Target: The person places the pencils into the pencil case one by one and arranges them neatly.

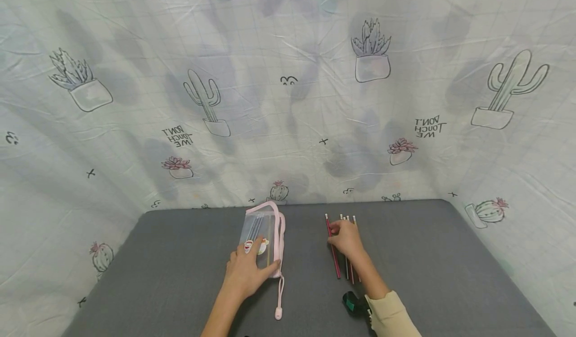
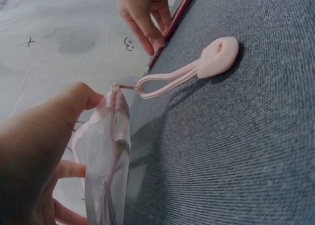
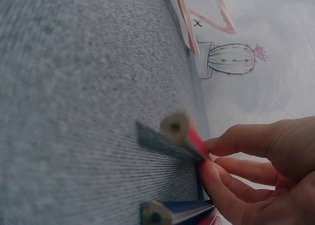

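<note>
My left hand point(image 1: 245, 272) holds a see-through pencil case point(image 1: 250, 227) with a pink zip edge, its thumb at the near right corner and its fingers spread over the top. Slim sticks and round stickers show on the case. From the zip hangs a pink cord with a pale pink pull point(image 2: 219, 57), which lies on the table. My right hand point(image 1: 348, 239) pinches a red pencil point(image 1: 335, 262) between thumb and fingertips; its flat, unsharpened end points at the camera in the right wrist view. Beside it lie several other pencils point(image 1: 347, 272), one dark blue point(image 3: 182, 210), partly hidden under the hand.
Grey cloth covers the table point(image 1: 180, 267). A white sheet point(image 1: 288, 112) printed with cacti and potted plants hangs behind it and at both sides. Near the right sleeve point(image 1: 391, 314) is a black device point(image 1: 353, 303) with a green patch.
</note>
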A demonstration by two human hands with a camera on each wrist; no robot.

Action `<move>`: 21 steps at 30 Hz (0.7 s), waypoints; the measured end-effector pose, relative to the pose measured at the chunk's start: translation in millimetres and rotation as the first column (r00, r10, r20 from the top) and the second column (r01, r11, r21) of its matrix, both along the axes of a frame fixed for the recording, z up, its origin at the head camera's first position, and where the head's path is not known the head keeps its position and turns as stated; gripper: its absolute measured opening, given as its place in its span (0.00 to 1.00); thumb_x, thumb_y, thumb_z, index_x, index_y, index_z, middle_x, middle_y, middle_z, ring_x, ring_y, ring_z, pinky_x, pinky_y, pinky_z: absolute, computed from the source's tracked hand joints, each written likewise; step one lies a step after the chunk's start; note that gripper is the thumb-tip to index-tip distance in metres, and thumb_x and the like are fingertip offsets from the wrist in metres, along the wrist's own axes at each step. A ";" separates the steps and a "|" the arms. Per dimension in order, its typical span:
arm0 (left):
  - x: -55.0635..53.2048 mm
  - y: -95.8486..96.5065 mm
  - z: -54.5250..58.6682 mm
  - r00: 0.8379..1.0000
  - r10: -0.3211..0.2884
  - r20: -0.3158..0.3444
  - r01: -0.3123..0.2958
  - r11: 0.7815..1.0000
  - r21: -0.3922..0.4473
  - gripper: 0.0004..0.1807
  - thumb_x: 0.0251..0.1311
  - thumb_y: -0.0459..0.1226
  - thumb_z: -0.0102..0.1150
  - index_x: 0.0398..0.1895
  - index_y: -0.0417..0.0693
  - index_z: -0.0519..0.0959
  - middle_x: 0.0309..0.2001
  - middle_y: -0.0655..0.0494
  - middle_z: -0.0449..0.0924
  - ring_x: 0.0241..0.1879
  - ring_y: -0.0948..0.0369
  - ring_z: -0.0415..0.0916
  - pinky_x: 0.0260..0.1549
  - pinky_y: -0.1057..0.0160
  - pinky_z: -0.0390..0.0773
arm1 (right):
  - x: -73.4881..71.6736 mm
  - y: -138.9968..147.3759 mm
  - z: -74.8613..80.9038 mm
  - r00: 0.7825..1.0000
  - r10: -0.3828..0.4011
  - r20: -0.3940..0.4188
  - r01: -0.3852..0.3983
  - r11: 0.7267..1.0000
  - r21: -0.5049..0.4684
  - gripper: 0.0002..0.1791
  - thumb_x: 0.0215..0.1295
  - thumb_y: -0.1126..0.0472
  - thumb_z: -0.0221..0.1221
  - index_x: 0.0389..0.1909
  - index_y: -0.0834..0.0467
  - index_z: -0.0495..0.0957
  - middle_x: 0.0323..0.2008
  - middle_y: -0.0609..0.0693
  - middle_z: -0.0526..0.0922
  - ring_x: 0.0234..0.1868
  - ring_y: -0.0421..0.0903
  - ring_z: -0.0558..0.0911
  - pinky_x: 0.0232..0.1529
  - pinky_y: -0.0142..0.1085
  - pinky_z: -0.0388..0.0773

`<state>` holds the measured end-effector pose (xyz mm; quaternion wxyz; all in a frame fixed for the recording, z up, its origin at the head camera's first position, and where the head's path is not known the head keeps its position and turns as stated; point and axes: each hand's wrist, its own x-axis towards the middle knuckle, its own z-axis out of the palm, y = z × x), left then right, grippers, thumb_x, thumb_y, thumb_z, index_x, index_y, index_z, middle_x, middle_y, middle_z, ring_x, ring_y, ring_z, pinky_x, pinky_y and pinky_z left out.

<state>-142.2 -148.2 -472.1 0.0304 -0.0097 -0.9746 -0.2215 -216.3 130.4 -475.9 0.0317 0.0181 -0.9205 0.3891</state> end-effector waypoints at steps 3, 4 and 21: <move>-0.3 -0.1 -0.1 1.000 -0.001 0.001 0.001 1.000 -0.004 0.48 0.58 0.66 0.66 0.77 0.51 0.71 0.61 0.26 0.72 0.56 0.29 0.74 0.52 0.29 0.73 | -0.4 1.2 0.2 1.000 0.008 -0.003 -0.009 1.000 -0.024 0.20 0.53 0.74 0.71 0.49 0.74 0.84 0.39 0.64 0.89 0.44 0.61 0.87 0.45 0.51 0.84; -0.3 -0.1 -0.2 1.000 -0.001 0.001 0.001 1.000 -0.005 0.48 0.58 0.66 0.66 0.77 0.51 0.71 0.61 0.26 0.72 0.56 0.29 0.74 0.52 0.29 0.74 | -0.5 1.7 0.5 1.000 0.010 -0.003 -0.010 0.999 -0.030 0.20 0.53 0.74 0.71 0.49 0.74 0.84 0.39 0.64 0.89 0.44 0.61 0.87 0.45 0.51 0.84; 0.4 -0.4 -0.9 1.000 -0.008 -0.008 0.008 1.000 -0.007 0.48 0.58 0.65 0.65 0.77 0.50 0.71 0.60 0.26 0.73 0.56 0.29 0.74 0.51 0.29 0.74 | 2.1 4.7 7.4 0.992 -0.027 0.124 0.062 0.956 -0.286 0.22 0.58 0.75 0.63 0.56 0.75 0.81 0.41 0.66 0.89 0.31 0.51 0.90 0.35 0.43 0.87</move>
